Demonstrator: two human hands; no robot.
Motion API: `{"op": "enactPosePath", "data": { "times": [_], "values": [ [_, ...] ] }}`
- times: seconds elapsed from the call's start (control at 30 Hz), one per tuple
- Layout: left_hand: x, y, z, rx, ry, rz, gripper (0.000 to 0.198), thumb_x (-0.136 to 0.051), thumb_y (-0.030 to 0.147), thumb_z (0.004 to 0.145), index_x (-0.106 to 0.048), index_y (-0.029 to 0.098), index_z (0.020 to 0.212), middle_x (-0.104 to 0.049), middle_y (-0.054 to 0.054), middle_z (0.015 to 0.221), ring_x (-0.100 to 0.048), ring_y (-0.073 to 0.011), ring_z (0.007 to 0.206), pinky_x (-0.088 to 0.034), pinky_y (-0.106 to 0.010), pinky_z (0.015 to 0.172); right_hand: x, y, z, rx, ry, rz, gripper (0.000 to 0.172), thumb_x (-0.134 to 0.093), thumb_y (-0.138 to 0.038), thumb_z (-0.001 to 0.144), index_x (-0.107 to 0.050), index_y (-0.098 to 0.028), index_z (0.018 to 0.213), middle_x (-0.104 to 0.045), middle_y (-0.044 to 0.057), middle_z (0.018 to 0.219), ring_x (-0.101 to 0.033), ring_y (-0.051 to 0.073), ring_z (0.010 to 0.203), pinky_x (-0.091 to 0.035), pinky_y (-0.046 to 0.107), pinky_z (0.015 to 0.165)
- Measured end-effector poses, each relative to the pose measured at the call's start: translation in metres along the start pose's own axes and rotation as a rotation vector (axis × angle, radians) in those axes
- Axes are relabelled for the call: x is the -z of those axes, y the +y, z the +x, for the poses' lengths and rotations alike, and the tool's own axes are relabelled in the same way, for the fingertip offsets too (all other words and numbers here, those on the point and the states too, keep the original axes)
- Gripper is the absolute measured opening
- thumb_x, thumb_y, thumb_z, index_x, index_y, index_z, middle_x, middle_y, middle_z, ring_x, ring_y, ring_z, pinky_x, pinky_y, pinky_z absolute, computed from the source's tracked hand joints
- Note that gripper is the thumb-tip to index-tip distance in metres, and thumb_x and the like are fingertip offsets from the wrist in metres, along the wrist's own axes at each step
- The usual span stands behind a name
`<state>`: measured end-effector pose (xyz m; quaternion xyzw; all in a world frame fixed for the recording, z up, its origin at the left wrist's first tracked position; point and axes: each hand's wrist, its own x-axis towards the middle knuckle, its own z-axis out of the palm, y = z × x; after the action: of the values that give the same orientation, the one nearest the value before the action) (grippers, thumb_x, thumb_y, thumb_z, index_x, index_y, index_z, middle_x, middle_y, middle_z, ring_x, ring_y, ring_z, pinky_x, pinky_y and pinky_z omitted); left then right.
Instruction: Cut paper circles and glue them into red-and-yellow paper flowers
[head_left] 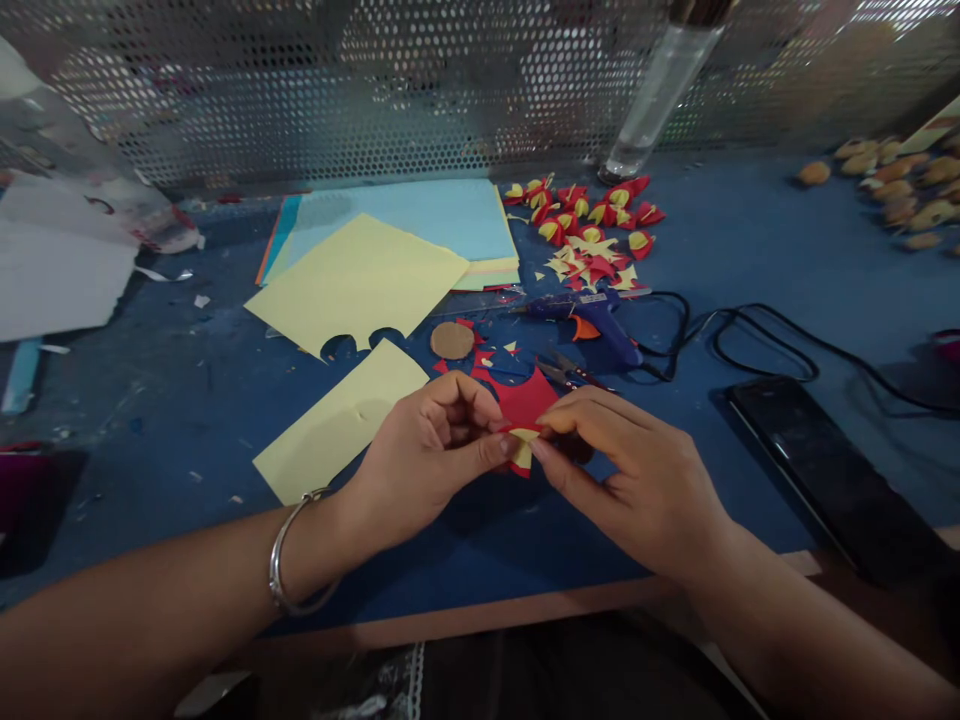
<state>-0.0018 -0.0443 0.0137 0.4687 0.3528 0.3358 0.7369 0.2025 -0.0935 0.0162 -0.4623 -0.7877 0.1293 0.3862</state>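
Note:
Between my two hands is a small red and yellow paper piece [521,452], yellow layered on red. My left hand [442,440] pinches its left side between thumb and finger, a bangle on that wrist. The right side is pinched by the fingertips of my right hand [622,465]. Just beyond the fingers lies a red paper offcut [525,395] with curved edges. Small scissors [566,372] rest behind it, partly hidden by my right hand. A round cardboard disc [452,341] lies behind my left hand.
Yellow sheets [360,280] and a blue paper stack [420,215] lie at the back left. Folded red-yellow pieces [592,215] sit behind a blue glue gun [592,315], whose cable [795,340] runs right. A phone [825,465] lies at right; a clear bottle [660,100] stands behind.

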Motion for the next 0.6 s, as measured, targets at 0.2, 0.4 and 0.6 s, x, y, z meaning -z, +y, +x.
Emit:
{"op": "enactPosePath", "data": {
  "times": [0.2,0.4,0.6],
  "values": [
    [-0.0009,0.0011,-0.0024,0.022,0.032,-0.049,0.038,-0.096,0.026,0.081,-0.06,0.016,0.086,-0.07,0.004,0.072,-0.065,-0.0043,0.062,-0.05,-0.012,0.056,0.0008,0.0007,-0.0003,-0.037,0.009,0.036,0.01,-0.065,-0.014,0.1,-0.063,-0.022,0.094,-0.068,0.001,0.086,-0.066,0.013,0.075,-0.052,0.025,0.065],
    [-0.0008,-0.0002,-0.0029,0.036,0.028,-0.059,0.037,-0.096,0.026,0.08,-0.06,0.017,0.086,-0.071,0.004,0.072,-0.07,-0.0067,0.066,-0.052,-0.013,0.059,0.0004,-0.0003,-0.0009,-0.057,-0.018,0.053,0.012,-0.064,-0.014,0.101,-0.063,-0.021,0.092,-0.066,0.0,0.082,-0.062,0.011,0.071,-0.05,0.024,0.064],
    [-0.005,0.0011,-0.0099,-0.081,0.053,0.091,0.028,-0.091,0.021,0.084,-0.064,0.018,0.091,-0.072,0.002,0.08,-0.073,-0.0095,0.074,-0.059,-0.018,0.072,0.0012,-0.0015,-0.0027,-0.074,-0.011,0.069,0.013,-0.063,-0.013,0.1,-0.062,-0.02,0.089,-0.064,0.0,0.082,-0.06,0.011,0.07,-0.05,0.024,0.064]
  ]
}}
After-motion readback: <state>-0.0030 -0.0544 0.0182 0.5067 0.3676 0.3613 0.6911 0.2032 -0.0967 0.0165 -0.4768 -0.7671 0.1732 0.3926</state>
